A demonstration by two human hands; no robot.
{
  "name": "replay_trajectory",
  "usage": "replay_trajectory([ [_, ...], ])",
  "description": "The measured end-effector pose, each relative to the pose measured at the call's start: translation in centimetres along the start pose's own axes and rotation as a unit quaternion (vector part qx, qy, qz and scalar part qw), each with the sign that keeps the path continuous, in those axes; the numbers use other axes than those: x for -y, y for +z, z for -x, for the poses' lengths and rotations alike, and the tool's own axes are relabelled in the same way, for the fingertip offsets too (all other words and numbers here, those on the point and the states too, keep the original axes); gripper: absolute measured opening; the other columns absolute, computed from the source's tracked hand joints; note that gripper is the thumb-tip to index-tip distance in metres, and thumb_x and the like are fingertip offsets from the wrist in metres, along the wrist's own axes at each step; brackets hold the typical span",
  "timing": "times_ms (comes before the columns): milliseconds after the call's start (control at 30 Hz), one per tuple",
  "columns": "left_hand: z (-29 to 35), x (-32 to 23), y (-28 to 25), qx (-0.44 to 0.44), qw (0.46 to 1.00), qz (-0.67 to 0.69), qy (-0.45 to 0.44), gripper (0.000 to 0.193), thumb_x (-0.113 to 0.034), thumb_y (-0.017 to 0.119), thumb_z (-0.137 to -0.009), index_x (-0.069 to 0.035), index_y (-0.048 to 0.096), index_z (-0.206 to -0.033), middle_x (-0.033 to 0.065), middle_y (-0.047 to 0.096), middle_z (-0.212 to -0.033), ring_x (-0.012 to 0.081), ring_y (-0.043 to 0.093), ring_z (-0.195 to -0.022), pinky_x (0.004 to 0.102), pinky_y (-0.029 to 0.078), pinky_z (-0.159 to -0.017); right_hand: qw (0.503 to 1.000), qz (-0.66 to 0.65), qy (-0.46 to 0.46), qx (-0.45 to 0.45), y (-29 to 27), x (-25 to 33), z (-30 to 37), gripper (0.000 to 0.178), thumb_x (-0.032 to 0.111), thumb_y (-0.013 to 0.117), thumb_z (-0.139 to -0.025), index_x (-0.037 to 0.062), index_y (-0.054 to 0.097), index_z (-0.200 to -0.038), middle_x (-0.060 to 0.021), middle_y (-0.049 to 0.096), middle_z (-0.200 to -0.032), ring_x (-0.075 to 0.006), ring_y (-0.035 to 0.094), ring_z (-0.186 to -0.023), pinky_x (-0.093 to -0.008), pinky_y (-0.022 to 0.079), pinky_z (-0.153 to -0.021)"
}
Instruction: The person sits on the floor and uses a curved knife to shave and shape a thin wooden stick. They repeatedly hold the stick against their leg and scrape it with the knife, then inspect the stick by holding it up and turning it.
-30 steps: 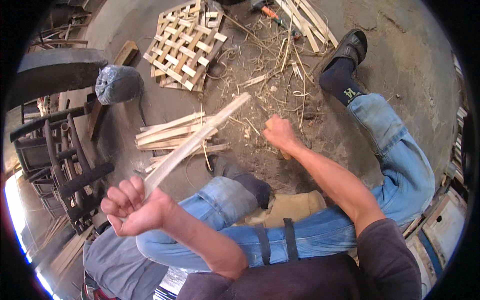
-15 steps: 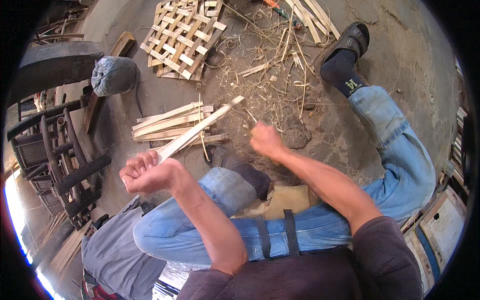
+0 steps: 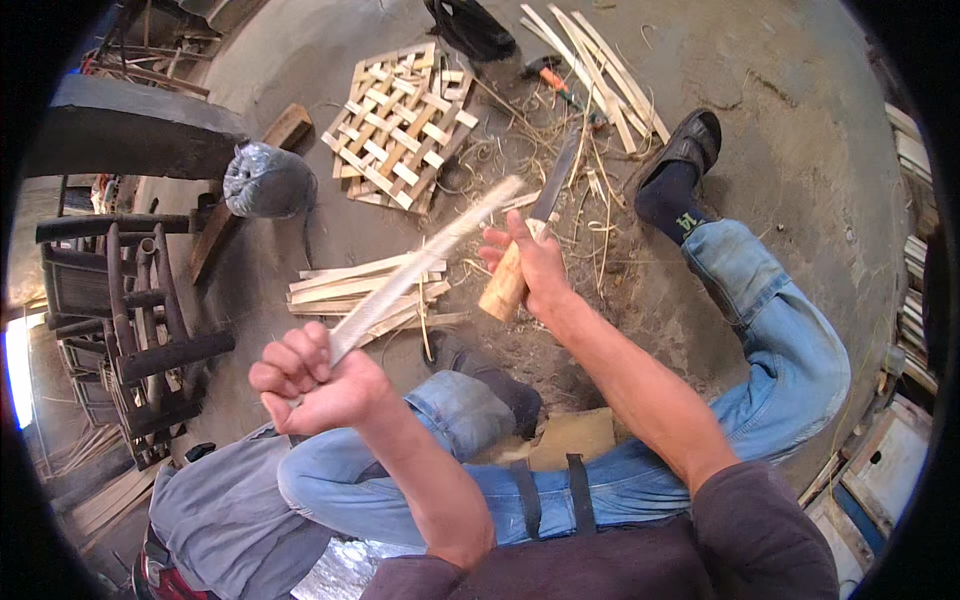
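Note:
My left hand (image 3: 318,378) is closed in a fist round the lower end of a long, pale bamboo strip (image 3: 430,255). The strip slants up and away to the right, slightly blurred by motion. To its right, my right hand (image 3: 540,268) holds a knife (image 3: 502,284) by its thick wooden handle, fingers loosely round it. The knife's dark blade points away from me, apart from the strip. Under the raised strip, a small stack of cut strips (image 3: 330,285) lies on the floor.
A woven lattice panel (image 3: 400,130) lies farther off. Longer strips (image 3: 605,80) and an orange-handled tool (image 3: 553,80) rest beyond curly shavings (image 3: 600,190). At left are a wrapped grey bundle (image 3: 268,182) and a dark chair-like frame (image 3: 150,310). My sandalled foot (image 3: 690,145) is at right.
My right hand has turned and its fingers have loosened, so the knife's handle and blade now show. The left hand has shifted slightly right, still gripping the strip. The whole view has shifted.

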State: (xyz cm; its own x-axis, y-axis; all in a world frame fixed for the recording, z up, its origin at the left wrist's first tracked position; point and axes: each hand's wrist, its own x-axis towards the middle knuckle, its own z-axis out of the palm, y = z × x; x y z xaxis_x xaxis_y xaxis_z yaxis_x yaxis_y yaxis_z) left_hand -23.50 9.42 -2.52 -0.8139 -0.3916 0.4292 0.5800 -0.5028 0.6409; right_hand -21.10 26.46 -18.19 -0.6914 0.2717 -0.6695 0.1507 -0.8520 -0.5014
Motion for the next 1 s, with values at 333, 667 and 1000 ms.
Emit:
replay_trajectory([
  [333,8.9,-4.6,-8.2,0.169,0.883,-0.366,-0.239,0.015,-0.017,0.045,-0.090,-0.006,0.050,-0.081,0.0095,0.056,-0.087,0.0221,0.055,-0.093,0.0382,0.044,-0.089,0.985,-0.048,-0.128,0.101,-1.8,9.3,-1.5,0.026,0.015,0.073,-0.086,0.0031,0.059,-0.104,-0.0060,0.065,-0.090,-0.0185,0.066,-0.082,-0.0338,0.057,-0.074],
  [667,2.0,1.9,6.5,0.312,0.821,-0.440,-0.189,0.029,-0.024,0.053,-0.097,0.001,0.060,-0.110,0.0096,0.062,-0.105,0.0161,0.057,-0.100,0.0314,0.043,-0.091,0.926,0.220,-0.154,0.267,0.6,8.8,4.7,0.032,0.020,0.086,-0.073,0.0102,0.060,-0.090,0.0009,0.063,-0.083,-0.0094,0.060,-0.075,-0.0273,0.050,-0.070],
  [1000,1.3,5.1,7.0,0.211,0.904,-0.361,-0.088,0.016,-0.009,0.064,-0.092,0.001,0.057,-0.102,0.0039,0.064,-0.086,0.0086,0.060,-0.073,0.0227,0.049,-0.062,0.862,0.437,-0.238,0.090,0.8,6.4,5.4,0.053,0.040,0.084,-0.073,0.0022,0.059,-0.101,-0.0081,0.066,-0.082,-0.0206,0.065,-0.078,-0.0368,0.053,-0.072],
])
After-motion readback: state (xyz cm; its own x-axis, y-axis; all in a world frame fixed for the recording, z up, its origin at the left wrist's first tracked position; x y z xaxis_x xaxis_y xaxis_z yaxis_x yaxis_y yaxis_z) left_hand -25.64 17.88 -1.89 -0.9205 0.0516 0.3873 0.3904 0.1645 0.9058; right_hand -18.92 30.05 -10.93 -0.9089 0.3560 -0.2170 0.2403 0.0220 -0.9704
